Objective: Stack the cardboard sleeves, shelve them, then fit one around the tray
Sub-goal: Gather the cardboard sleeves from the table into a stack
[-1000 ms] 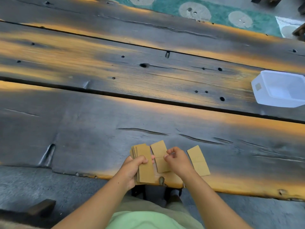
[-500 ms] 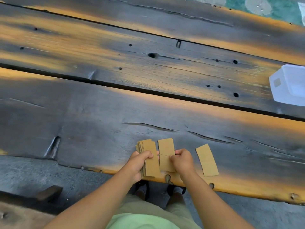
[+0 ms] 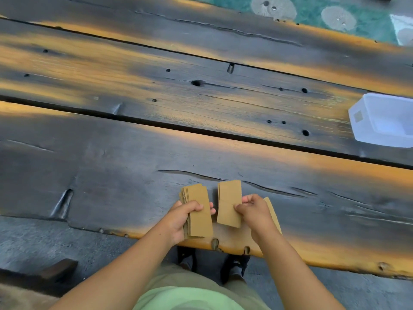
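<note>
Dark scorched planks (image 3: 134,153) fill the frame. Your left hand (image 3: 181,218) clamps the stack of sleeves (image 3: 197,211) at lower centre; your right hand (image 3: 252,211) pinches one sleeve (image 3: 229,202) beside it, probably to add. White tray (image 3: 384,119) waits far right.

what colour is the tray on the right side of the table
White, slightly translucent plastic tray with a small tan square patch on its near-left wall. The head view shows it, at the right edge.
</note>
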`<state>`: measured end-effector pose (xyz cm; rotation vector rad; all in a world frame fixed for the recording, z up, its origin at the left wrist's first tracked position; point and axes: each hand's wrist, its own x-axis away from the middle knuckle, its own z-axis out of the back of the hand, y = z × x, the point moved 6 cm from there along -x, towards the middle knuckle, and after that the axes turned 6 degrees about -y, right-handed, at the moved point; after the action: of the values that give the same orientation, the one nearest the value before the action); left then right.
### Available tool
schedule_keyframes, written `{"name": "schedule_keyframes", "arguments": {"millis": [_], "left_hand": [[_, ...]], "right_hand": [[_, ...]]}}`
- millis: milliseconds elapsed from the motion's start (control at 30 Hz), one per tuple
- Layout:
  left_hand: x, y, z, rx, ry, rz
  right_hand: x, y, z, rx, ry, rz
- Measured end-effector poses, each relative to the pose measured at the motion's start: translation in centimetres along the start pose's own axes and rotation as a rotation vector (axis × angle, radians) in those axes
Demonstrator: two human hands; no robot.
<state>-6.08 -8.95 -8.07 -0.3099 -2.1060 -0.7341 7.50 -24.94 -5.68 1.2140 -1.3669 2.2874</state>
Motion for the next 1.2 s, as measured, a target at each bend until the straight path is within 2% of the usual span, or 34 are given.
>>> {"name": "schedule_keyframes", "arguments": {"millis": [167,300,400,567,767,967,1067,1200], "left_hand": [[0.6,1.0,-3.0,-0.053,0.029,-0.062],[1.1,1.2,-6.3,-0.04,-0.023,-0.116],[1.5,0.6,-9.0,-0.022,-0.096,-0.149],[1.3,-0.9,-12.3,-0.003,-0.116,-0.186],[0.9,-2.8,-13.8,-0.005,-0.032,-0.176],[-0.4,-5.2,-12.9,-0.029,0.119,-0.121],[-0.7,-5.9,-12.6,-0.02,0.176,-0.095],[-1.9,-6.8,-12.0,-0.027,0.204,-0.07]], "right_hand": [[1.8,-2.9,2.4,-0.252,-0.221,0.021],[3.2,-3.9,2.8,-0.176,-0.363,0.052],[3.7,-3.8,3.7,-0.07,-0.318,0.078],[4.1,-3.1,4.7,-0.013,-0.306,0.117],[3.9,-1.8,6.5,0.016,-0.323,0.113],[2.7,0.4,7.3,0.104,-0.322,0.083],[1.4,1.5,8.2,0.184,-0.265,0.066],[-1.0,2.8,10.7,0.171,-0.128,0.034]]}}
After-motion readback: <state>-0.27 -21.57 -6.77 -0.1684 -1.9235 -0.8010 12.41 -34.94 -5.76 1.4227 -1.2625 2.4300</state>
